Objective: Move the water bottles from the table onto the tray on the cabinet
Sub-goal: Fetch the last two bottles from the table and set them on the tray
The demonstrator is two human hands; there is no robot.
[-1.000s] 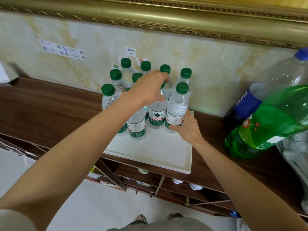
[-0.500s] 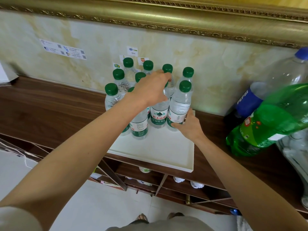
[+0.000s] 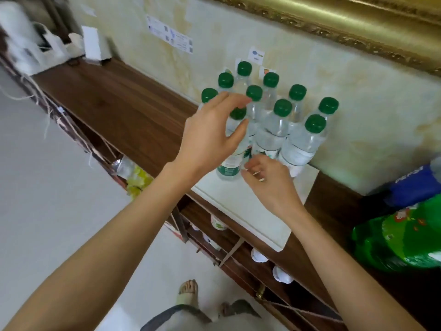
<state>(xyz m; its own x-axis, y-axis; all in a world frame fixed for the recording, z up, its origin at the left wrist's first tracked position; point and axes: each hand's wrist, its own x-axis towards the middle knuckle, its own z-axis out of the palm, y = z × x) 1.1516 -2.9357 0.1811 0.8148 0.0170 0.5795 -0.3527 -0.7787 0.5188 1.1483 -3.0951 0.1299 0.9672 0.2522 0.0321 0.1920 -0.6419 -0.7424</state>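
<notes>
Your left hand (image 3: 210,137) hangs with fingers spread and loose, holding nothing, just in front of the water bottles (image 3: 274,130), which stand bunched at the wall end of the white tray (image 3: 257,218) on the cabinet (image 3: 124,111). Your right hand (image 3: 269,185) hovers relaxed and empty near their bases, above the tray's bare near half. Two big soda bottles (image 3: 401,237) crowd the cabinet's right side; its left stretch lies open.

"PEPSI" on blue bottle label (image 3: 415,181)
</notes>
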